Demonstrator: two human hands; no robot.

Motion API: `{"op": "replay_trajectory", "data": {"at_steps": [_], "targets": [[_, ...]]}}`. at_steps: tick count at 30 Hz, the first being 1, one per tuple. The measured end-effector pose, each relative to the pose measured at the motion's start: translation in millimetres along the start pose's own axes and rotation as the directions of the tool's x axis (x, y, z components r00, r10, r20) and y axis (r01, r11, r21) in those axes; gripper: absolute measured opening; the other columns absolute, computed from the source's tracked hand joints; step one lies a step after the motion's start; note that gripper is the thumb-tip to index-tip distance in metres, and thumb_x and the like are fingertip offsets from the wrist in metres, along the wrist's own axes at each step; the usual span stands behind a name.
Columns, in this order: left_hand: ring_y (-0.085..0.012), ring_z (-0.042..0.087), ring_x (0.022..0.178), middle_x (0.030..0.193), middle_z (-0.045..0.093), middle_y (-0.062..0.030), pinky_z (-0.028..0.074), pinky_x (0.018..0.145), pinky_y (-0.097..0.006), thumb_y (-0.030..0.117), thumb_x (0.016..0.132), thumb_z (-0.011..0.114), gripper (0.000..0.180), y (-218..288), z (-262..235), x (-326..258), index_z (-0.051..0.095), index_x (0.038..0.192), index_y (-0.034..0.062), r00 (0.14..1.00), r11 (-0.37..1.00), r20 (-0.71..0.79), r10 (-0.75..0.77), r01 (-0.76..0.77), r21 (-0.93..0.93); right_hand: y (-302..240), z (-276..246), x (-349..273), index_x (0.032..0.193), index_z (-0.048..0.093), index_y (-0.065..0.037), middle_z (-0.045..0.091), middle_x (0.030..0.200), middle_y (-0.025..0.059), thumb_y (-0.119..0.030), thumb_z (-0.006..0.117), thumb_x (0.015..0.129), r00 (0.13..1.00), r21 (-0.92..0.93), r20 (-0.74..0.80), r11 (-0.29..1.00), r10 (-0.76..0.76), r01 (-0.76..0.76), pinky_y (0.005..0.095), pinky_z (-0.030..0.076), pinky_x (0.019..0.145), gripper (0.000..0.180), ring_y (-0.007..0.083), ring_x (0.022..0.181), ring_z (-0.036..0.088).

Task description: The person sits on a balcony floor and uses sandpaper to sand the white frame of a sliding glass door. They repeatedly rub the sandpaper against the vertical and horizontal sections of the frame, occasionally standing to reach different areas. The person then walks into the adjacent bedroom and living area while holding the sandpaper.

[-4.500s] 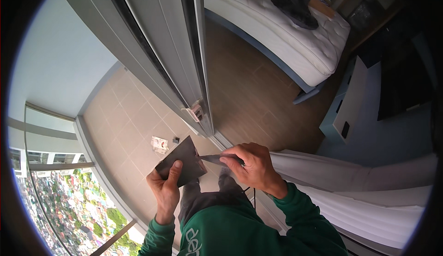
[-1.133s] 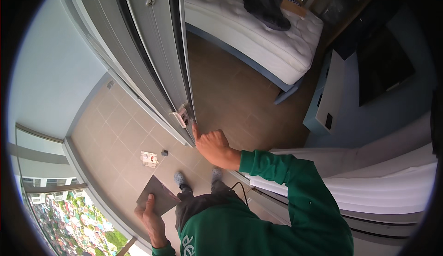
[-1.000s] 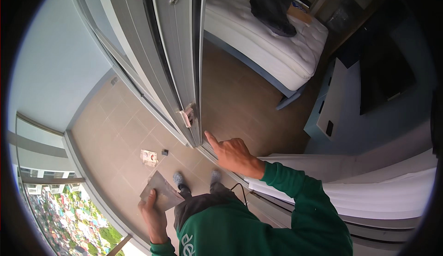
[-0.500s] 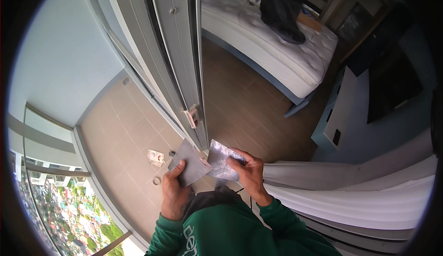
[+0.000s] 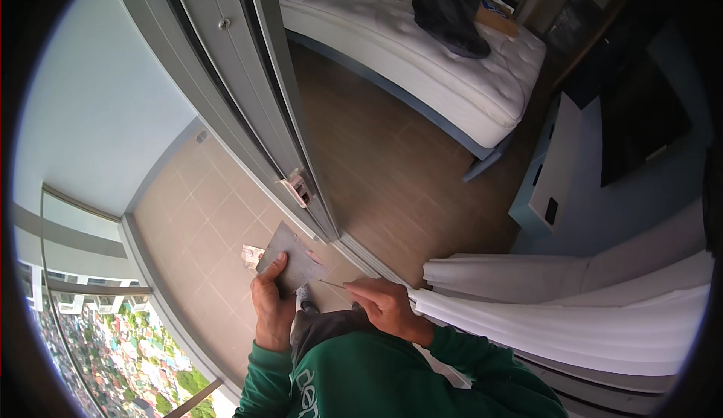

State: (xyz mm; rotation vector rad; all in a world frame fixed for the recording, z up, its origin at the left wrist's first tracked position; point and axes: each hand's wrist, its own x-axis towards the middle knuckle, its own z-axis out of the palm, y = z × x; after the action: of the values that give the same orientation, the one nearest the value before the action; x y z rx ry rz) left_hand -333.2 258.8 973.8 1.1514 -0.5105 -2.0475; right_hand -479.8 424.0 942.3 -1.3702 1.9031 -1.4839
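Observation:
A flat grey sheet (image 5: 297, 256) with a small smear of pinkish paste on its right part is gripped by my left hand (image 5: 273, 309), thumb on top. Close to its right edge, my right hand (image 5: 388, 309) pinches a thin metal sheet (image 5: 332, 284), now seen almost edge-on. The two sheets are very near each other; I cannot tell whether they touch. Beyond my hands rises a grey metal door frame (image 5: 233, 64). Low on it, pinkish-white paste surrounds a latch opening (image 5: 298, 189).
A small printed packet (image 5: 251, 255) lies on the tiled floor (image 5: 197, 230) at left. A floor track (image 5: 369, 258) runs beside my right hand. White curtains (image 5: 572, 327) hang at right. Inside stands a bed (image 5: 422, 64); a glass railing (image 5: 83, 245) borders the far left.
My right hand has turned its sheet from face-up to nearly edge-on and moved slightly left and down. The left sheet has shifted left. The door frame has moved left in view.

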Motion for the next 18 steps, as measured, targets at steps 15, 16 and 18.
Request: {"op": "replay_trajectory", "data": {"at_steps": [15, 16, 18], "targets": [[-0.0190, 0.066, 0.092, 0.099, 0.071, -0.0090, 0.050, 0.087, -0.032, -0.009, 0.080, 0.064, 0.025, -29, 7, -20, 0.069, 0.104, -0.0020, 0.952, 0.959, 0.113, 0.283, -0.279, -0.053, -14, 43, 30, 0.100, 0.068, 0.006, 0.066, 0.084, -0.0010, -0.009, 0.077, 0.086, 0.768, 0.690, -0.273, 0.674, 0.580, -0.263, 0.0220, 0.047, 0.069, 0.022, 0.0039, 0.074, 0.055], [-0.0175, 0.066, 0.089, 0.097, 0.071, -0.0082, 0.050, 0.085, -0.031, -0.009, 0.079, 0.064, 0.023, -31, 3, -19, 0.071, 0.100, -0.0012, 0.942, 0.952, 0.134, 0.307, -0.306, -0.031, -10, 43, 32, 0.099, 0.069, 0.006, 0.066, 0.083, -0.0010, -0.008, 0.076, 0.086, 0.772, 0.678, -0.282, 0.688, 0.569, -0.259, 0.0218, 0.047, 0.068, 0.020, 0.0039, 0.074, 0.055], [-0.0145, 0.065, 0.084, 0.091, 0.072, -0.0067, 0.049, 0.081, -0.028, -0.010, 0.078, 0.066, 0.019, -33, 9, -25, 0.073, 0.092, -0.0004, 0.938, 0.947, 0.146, 0.314, -0.320, 0.018, -8, 39, 36, 0.098, 0.069, 0.005, 0.067, 0.082, -0.0008, -0.007, 0.075, 0.086, 0.782, 0.642, -0.303, 0.723, 0.544, -0.254, 0.0217, 0.047, 0.068, 0.018, 0.0040, 0.073, 0.056]]}}
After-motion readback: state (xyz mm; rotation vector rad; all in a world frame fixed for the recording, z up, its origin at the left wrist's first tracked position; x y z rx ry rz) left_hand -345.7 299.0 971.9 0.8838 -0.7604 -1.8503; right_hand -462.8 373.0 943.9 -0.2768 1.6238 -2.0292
